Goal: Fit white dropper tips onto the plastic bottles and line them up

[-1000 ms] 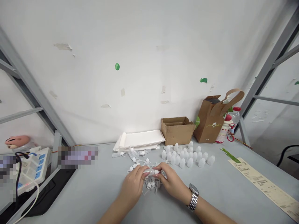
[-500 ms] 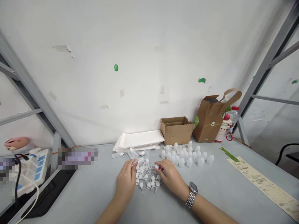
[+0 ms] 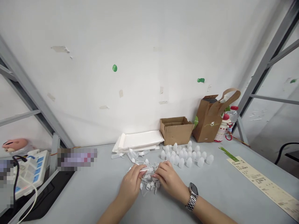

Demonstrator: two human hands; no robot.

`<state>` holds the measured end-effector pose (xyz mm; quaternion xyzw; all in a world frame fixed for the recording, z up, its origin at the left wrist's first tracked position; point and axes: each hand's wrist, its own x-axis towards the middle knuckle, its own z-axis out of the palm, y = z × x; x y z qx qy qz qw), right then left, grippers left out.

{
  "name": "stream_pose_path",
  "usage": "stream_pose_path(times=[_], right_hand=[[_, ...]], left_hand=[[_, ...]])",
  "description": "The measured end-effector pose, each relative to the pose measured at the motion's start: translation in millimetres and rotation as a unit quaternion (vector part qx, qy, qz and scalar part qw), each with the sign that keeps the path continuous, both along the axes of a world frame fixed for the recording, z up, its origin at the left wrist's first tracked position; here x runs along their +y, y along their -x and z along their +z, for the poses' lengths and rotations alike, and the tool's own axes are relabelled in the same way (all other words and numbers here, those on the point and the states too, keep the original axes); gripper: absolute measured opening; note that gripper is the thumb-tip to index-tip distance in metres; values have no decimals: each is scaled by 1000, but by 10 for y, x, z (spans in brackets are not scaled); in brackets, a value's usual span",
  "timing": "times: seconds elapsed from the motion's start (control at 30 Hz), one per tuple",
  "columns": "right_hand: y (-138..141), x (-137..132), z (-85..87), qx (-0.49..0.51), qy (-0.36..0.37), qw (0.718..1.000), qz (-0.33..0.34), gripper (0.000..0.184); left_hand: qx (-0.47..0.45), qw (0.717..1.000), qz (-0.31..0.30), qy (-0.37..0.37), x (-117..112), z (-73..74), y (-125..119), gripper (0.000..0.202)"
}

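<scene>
Worn on the head, the camera looks forward and down at the hands (image 3: 132,183).

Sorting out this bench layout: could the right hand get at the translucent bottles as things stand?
Probably yes. The right hand sits just in front of the translucent plastic bottles, and only bare grey table top seems to lie between. It would first have to leave the pile of white plastic parts.
</scene>
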<state>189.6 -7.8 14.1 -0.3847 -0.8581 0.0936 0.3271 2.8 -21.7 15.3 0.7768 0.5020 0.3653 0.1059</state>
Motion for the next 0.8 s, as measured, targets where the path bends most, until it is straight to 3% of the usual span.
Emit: stream_pose_path(times=[0.2, 0.4, 0.47, 0.53, 0.63, 0.8], right_hand=[[-88, 78, 46, 7, -52, 998, -29, 31], [-191, 189, 48, 89, -1, 988, -125, 31], [-154, 181, -7, 89, 33, 991, -97, 25], [-103, 156, -63, 79, 61, 993, -58, 21], [-59, 117, -81, 81, 91, 992, -43, 37], [-47, 68, 56, 163, 175, 971, -20, 29]], left_hand=[[7, 999, 33, -21, 30, 55, 45, 26], [-92, 977, 192, -13, 127, 91, 226, 26], [-76, 982, 171, -25, 132, 74, 210, 25], [-41, 993, 109, -36, 115, 32, 145, 24], [7, 998, 19, -55, 76, -51, 35, 26], [34, 993, -18, -111, 53, -120, -6, 29]])
